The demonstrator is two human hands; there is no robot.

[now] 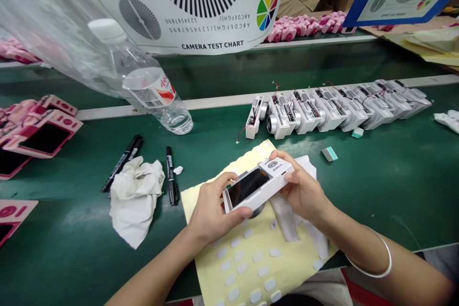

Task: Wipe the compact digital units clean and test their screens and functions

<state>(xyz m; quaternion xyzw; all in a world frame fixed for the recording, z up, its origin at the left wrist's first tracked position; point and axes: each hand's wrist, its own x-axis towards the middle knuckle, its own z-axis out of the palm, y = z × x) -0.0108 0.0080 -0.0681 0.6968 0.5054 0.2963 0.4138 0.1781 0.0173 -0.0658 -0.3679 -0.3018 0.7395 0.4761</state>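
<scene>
White camera (258,185) at frame centre, black screen (247,187) facing up, above yellow sheet (296,260). I see left hand (211,208) gripping screen end, right hand (304,192) other end, fingers closed on it. I'd grip by edges only, fingers off screen, both ends supported.

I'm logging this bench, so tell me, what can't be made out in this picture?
Head view:
- White camera: most of its front, hidden by its own body.
- Left hand: some fingertips, hidden behind that camera.
- Lowest pink camera: cut off by the left edge.
- Lone black marker: its print, too small.
</scene>
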